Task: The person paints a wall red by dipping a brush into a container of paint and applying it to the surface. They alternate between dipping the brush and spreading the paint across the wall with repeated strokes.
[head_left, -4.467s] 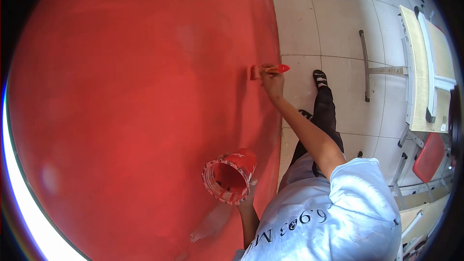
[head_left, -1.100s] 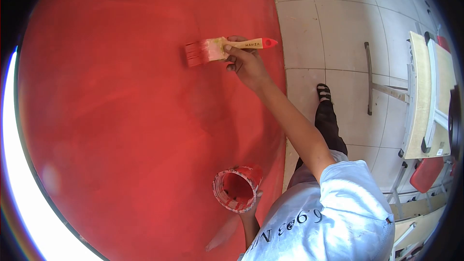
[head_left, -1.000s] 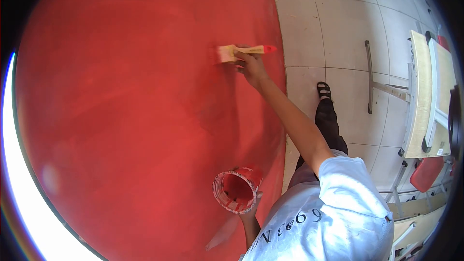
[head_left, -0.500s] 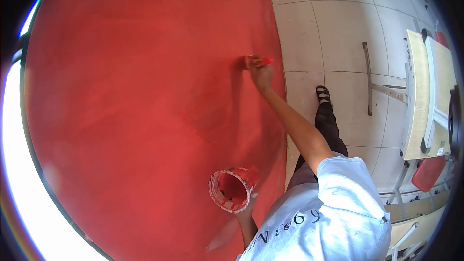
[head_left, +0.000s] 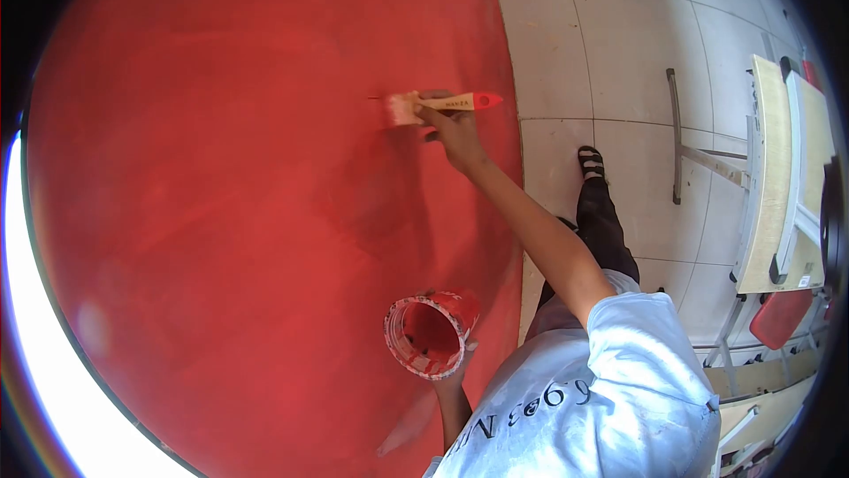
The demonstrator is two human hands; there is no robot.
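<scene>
My right hand (head_left: 455, 133) grips a flat paintbrush (head_left: 455, 102) with a wooden handle and a red end. The brush's bristles touch the large red surface (head_left: 221, 168), and the fingers are wrapped round the handle near its metal band. Lower in the view, my left hand (head_left: 458, 372) holds a round bucket (head_left: 467, 312) from beneath and behind; most of its fingers are hidden. The bucket's rim is smeared with red and white, and red paint shows inside it.
Pale floor tiles (head_left: 632, 62) lie right of the red surface. A leg with a black sandal (head_left: 591, 162) stands on them. Folding tables with light boards (head_left: 768, 213), metal legs and a red seat (head_left: 781, 319) are at the far right. Bright light shows at the left edge.
My right hand and the brush have moved left along the red surface, and more of the brush now shows. The bucket has shifted slightly up and right.
</scene>
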